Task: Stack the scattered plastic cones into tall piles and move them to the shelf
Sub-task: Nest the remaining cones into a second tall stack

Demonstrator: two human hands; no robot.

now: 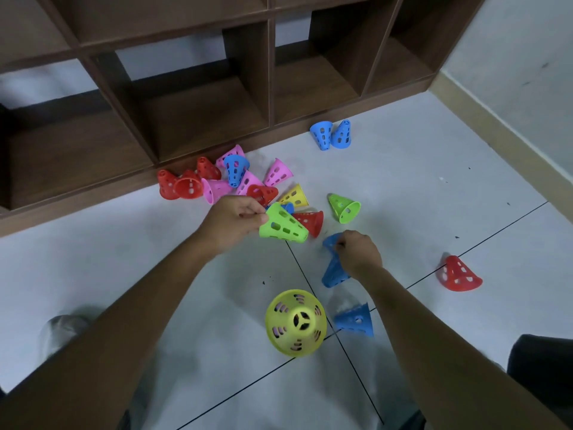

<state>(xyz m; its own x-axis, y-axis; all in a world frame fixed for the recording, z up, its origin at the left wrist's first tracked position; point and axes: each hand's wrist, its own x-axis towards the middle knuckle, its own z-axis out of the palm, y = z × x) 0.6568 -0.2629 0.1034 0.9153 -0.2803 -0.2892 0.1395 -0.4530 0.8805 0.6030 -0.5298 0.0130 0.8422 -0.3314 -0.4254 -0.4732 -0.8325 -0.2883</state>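
The right hand (359,252) covers much of a blue perforated plastic cone (334,271) lying on the pale tiled floor (434,169); its fingers curl onto the cone's upper part, though how firmly they grip is hard to make out. The left hand (235,220) pinches the narrow tip of a green perforated plastic cone (283,226), held on its side and hiding part of a small blue cone behind it. Just beyond the green cone, against the foot of the dark brown wooden shelf (198,119), lies a tangled heap of red, pink, blue and yellow cones (235,181). Nearer the person than the green cone, a yellow cone stack (296,322) stands upright, pink showing through its slots, with another blue cone (355,319) beside it.
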